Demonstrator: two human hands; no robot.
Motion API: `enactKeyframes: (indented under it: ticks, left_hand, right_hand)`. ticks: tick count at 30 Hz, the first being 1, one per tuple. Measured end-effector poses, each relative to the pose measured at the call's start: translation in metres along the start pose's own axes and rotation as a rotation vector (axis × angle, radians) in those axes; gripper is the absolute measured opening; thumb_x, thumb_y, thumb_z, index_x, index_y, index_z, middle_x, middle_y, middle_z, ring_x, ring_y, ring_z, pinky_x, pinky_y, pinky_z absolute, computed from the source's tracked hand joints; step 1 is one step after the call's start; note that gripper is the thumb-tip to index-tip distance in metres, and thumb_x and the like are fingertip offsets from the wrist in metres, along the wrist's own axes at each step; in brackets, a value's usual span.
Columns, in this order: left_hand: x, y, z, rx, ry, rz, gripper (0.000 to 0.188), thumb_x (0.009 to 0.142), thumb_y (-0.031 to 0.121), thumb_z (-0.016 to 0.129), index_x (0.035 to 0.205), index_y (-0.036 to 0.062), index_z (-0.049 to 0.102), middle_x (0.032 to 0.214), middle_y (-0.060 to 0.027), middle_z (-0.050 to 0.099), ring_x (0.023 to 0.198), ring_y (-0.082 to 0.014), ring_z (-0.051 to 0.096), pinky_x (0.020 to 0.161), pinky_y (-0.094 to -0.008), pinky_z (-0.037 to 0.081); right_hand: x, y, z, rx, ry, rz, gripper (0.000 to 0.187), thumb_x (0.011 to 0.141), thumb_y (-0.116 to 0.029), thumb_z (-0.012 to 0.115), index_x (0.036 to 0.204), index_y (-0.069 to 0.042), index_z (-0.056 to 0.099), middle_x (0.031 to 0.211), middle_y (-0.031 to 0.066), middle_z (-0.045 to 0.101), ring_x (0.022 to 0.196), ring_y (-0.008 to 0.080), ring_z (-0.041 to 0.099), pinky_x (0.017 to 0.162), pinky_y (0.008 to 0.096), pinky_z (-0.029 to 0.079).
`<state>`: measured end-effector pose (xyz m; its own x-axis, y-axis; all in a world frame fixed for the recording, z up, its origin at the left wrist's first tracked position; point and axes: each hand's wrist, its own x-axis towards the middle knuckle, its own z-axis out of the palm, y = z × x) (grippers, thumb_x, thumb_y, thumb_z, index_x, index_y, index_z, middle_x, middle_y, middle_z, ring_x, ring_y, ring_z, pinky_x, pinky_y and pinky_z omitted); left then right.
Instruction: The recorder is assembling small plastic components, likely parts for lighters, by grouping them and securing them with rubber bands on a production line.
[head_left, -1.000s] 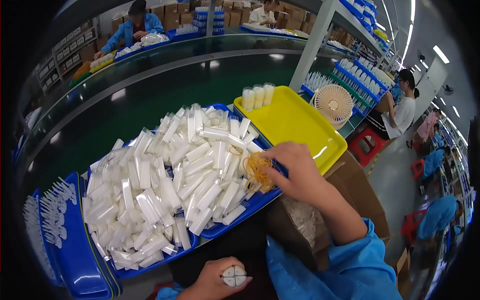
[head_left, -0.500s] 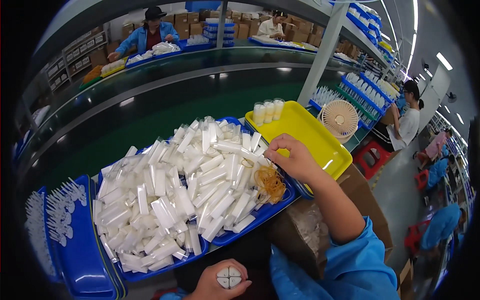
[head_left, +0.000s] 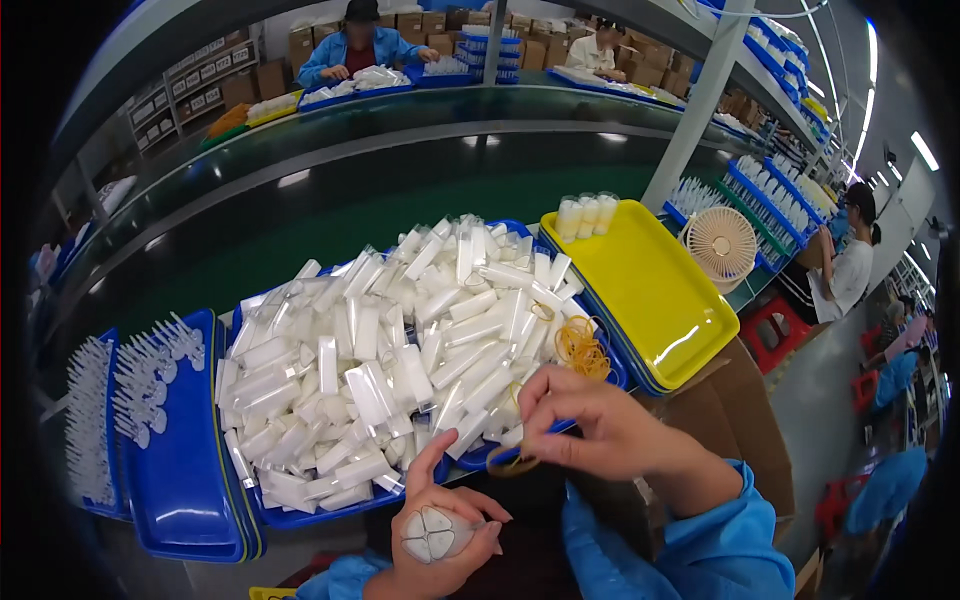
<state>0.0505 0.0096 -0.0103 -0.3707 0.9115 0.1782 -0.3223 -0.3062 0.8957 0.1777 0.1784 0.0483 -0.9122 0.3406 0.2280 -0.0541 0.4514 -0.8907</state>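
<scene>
Low in front of me, my left hand [head_left: 462, 562] is wrapped round a bundle of white plastic pieces [head_left: 428, 535]. Their rounded, wedge-shaped ends face up side by side, and the index finger sticks out. To its upper right, my right hand [head_left: 610, 432] pinches a rubber band [head_left: 503, 466], whose loop hangs toward the left hand, apart from the bundle. Beyond both hands, white pieces in transparent sleeves [head_left: 370, 380] lie heaped on blue trays [head_left: 300, 518]. A tangle of yellow-brown rubber bands [head_left: 582, 350] sits at the heap's right end.
At right stands a yellow tray [head_left: 645, 300] with several banded bundles [head_left: 586, 216] in its far corner. A beige fan [head_left: 720, 245] is beside it, a cardboard box [head_left: 730, 420] below. Blue trays [head_left: 185, 480] with white stemmed parts lie left. A green conveyor [head_left: 350, 215] runs behind; co-workers sit beyond.
My right hand has come from the rubber-band tangle down toward the left hand, bringing a rubber band. The left hand has risen slightly and its index finger has stretched out. The view has shifted.
</scene>
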Motion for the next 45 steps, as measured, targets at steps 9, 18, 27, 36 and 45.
enactKeyframes:
  ticks: [9,18,27,36,45]
  left_hand:
    - [-0.01,0.031,-0.029,-0.435,-0.646,-0.208,0.022,0.069,-0.001,0.068,0.081,0.0032,0.05,0.075,-0.009,0.045,0.055,-0.0165,0.05,0.05,-0.0261,0.044]
    - [-0.013,0.006,-0.016,0.329,-0.296,-0.246,0.111,0.07,0.003,0.069,0.137,0.01,-0.019,0.075,-0.0062,0.052,0.064,-0.013,0.053,0.062,-0.0222,0.043]
    - [-0.018,-0.01,-0.014,0.315,-0.188,0.202,0.112,0.07,-0.005,0.066,0.134,0.01,-0.025,0.077,-0.0076,0.047,0.064,-0.0125,0.053,0.052,-0.0256,0.045]
    - [-0.006,-0.004,0.009,1.049,-0.227,0.26,0.079,0.066,0.005,0.067,0.131,-0.0064,0.024,0.09,-0.021,0.051,0.073,-0.0359,0.055,0.06,-0.0389,0.046]
    - [-0.01,-0.019,0.012,0.679,-0.277,0.196,0.085,0.066,0.015,0.075,0.129,-0.0066,0.022,0.12,-0.0316,0.042,0.115,-0.0333,0.046,0.093,-0.0382,0.041]
  right_hand:
    - [-0.03,-0.001,0.045,1.514,-0.335,0.139,0.025,0.092,-0.024,0.04,0.074,-0.007,0.043,0.053,0.0028,0.044,0.06,0.0197,0.051,0.085,0.0376,0.035]
    - [-0.054,-0.026,0.081,-0.12,-0.798,-0.276,0.03,0.082,-0.017,0.052,0.108,-0.001,0.054,0.071,0.0099,0.053,0.066,0.0248,0.054,0.054,0.0352,0.04]
    - [-0.079,0.022,0.068,1.398,-0.192,0.166,0.051,0.093,-0.006,0.035,0.14,-0.017,0.022,0.142,0.0233,0.017,0.095,0.0385,0.059,0.065,0.0311,0.051]
    - [-0.046,-0.016,0.048,-0.103,-0.1,0.125,0.047,0.066,-0.016,0.075,0.109,-0.009,0.057,0.102,0.0085,0.059,0.07,0.0196,0.062,0.061,0.0267,0.053]
    - [-0.033,-0.021,-0.026,-0.423,-0.037,-0.034,0.034,0.067,-0.01,0.069,0.1,-0.007,0.057,0.096,0.0119,0.053,0.089,0.0274,0.055,0.07,0.0314,0.049]
